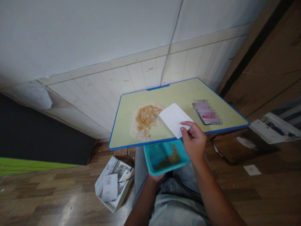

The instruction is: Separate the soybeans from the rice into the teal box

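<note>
My right hand (194, 139) pinches the near right corner of a white card (175, 117), thumb and fingers closed on it. The card's far left edge meets a pile of small golden beads (147, 117) ringed by pale powder or grains on the yellow-green tabletop (181, 91). Below the table's near edge, my left hand (157, 177) supports a teal plastic tub (150, 163) from underneath; most of its fingers are hidden by the tub. More golden beads (170, 158) lie inside the tub, gathered toward its near and right side.
A phone (207, 113), partly pixelated, lies on the table's right side. On the floor at left is a white box (123, 185) with papers and cables. A brown cardboard box (265, 59) stands at right, and a white wall (105, 31) runs behind the table.
</note>
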Tool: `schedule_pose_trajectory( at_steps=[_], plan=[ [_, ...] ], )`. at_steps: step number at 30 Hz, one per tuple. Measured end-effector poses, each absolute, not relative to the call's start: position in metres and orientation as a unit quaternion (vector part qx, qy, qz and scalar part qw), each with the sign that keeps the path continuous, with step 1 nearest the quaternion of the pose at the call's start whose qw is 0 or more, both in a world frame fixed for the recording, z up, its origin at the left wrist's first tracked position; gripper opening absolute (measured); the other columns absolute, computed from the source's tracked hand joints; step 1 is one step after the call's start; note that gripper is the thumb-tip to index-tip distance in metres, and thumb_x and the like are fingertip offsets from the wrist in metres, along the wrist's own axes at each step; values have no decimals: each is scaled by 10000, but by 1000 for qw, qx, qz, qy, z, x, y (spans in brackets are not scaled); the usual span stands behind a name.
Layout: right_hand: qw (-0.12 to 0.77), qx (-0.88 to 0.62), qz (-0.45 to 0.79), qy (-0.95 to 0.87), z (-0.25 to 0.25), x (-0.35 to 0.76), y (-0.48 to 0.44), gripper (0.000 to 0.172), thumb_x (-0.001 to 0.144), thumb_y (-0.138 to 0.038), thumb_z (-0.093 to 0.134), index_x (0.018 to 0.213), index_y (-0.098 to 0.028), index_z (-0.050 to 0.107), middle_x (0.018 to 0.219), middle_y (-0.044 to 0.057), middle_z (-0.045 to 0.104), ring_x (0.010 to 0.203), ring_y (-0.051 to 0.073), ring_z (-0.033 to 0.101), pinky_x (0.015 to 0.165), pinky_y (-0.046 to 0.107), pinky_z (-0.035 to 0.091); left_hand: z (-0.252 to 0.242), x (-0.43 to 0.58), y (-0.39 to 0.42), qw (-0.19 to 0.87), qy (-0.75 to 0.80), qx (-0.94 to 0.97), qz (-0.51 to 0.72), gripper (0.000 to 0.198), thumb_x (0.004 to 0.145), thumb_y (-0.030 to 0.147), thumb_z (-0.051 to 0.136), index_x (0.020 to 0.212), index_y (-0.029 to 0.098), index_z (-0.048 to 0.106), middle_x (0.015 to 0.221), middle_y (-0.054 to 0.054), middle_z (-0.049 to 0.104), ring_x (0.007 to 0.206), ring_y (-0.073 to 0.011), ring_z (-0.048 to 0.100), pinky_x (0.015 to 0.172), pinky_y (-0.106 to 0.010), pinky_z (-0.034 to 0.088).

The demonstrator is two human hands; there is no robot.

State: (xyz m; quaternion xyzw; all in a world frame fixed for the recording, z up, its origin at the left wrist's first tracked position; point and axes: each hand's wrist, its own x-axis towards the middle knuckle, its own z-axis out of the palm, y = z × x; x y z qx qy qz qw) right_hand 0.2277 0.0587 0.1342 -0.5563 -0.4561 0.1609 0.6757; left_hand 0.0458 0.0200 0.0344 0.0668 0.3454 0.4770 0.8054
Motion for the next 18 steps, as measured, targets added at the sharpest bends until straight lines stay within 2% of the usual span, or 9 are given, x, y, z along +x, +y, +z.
schedule_pose_trajectory(
  at_steps=[5,9,11,14,18],
  plan=[
    [674,-559,167,-454,134,227,59,192,1051,-380,810,1132,-249,925,681,-79,529,578,173,418,606,322,410,19,39,18,815,343,-3,466,689,1304,564,434,1770,217,805,1956,-126,727,1924,-415,547,1579,-634,455],
    [671,-562,168,-453,134,227,59,204,1044,-389,805,1131,-249,925,697,-69,557,585,175,426,612,323,439,15,39,19,826,329,12,458,714,1311,576,388,1842,267,753,1959,-83,729,1952,-373,502,1622,-603,361],
    [672,-562,170,-451,134,228,58,206,1039,-399,808,1126,-251,922,694,-69,555,585,178,433,614,325,449,13,39,20,831,314,16,459,718,1311,580,391,1817,247,777,1969,-88,717,1957,-377,489,1615,-579,373],
    [673,-563,172,-448,135,228,58,202,1034,-404,816,1119,-254,922,685,-68,563,582,181,453,615,326,459,10,37,20,839,290,34,460,682,1283,598,490,1780,256,811,1977,-76,710,1981,-389,440,1604,-557,389],
    [670,-559,174,-457,135,228,57,186,1035,-370,811,1115,-259,936,691,-61,611,575,179,488,623,324,477,1,34,19,835,291,54,463,660,1282,564,492,1769,260,817,2015,-66,664,1999,-400,400,1614,-588,356]
  ],
)
